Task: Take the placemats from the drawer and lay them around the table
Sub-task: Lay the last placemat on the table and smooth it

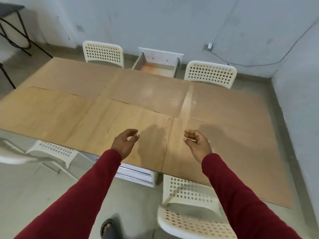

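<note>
Several tan placemats lie flat and cover the table, among them a near middle one (pixel 120 128), a near right one (pixel 229 152) and a far middle one (pixel 151 94). A strip of the table top (pixel 187 100) shows between mats. The white drawer (pixel 158 63) stands pulled open at the far side, and its inside looks bare. My left hand (pixel 125 144) hovers over the near middle placemat with fingers loosely curled, holding nothing. My right hand (pixel 198 144) hovers over the seam to the near right placemat, also loosely curled around nothing.
White perforated chairs stand around the table: two at the far side (pixel 103 52) (pixel 210 73), one near right (pixel 189 213) and one near left (pixel 55 152). A black folding table (pixel 12 19) is at the far left. Grey walls close in behind and on the right.
</note>
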